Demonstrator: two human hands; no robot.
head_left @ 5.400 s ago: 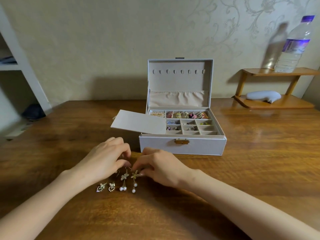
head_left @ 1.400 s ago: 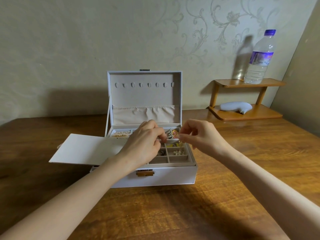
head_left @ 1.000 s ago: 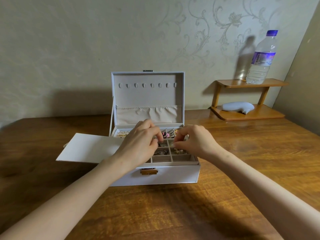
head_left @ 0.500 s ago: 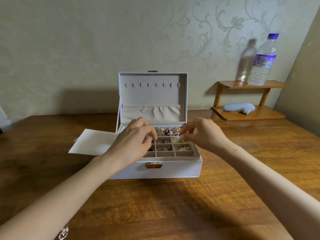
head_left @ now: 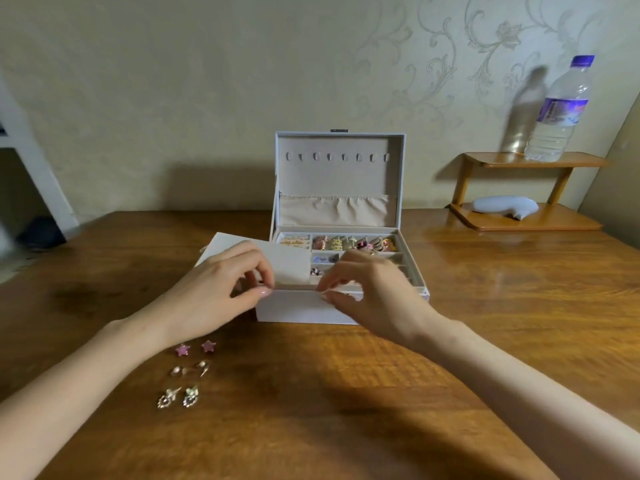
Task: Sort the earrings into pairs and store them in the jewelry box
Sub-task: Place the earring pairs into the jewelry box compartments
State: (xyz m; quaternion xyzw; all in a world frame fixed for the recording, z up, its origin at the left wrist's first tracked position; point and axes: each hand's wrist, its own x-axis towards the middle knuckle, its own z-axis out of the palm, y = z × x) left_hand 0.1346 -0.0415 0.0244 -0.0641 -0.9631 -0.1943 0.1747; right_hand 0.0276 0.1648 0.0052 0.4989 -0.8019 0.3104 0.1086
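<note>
- Three pairs of earrings are lying on the table (head_left: 329,403), well in front of the jewelry box (head_left: 294,308) and just beside the left forearm: pink star earrings (head_left: 182,349), a gold-toned pair (head_left: 177,371) and a flower-shaped pair (head_left: 190,399).
- Handling judgement: each piece is looking light, small and rigid, with thin hooks or posts likely to bend or snag. Best taken by the ornament body in a fingertip pinch, one pair at a time.
- The box is standing open, lid (head_left: 341,178) upright. The back row of compartments (head_left: 346,243) is already holding jewelry. A loose pale panel (head_left: 287,265) is covering the tray's left part.
- Left hand (head_left: 214,292) is hovering at the box front, fingers loosely curled, nothing showing between thumb and forefinger.
- Right hand (head_left: 374,299) is hovering opposite, fingertips drawn together; whether it is pinching anything, I cannot tell.
- A water bottle (head_left: 557,109) is standing on a small wooden shelf (head_left: 530,220) at the far right.
</note>
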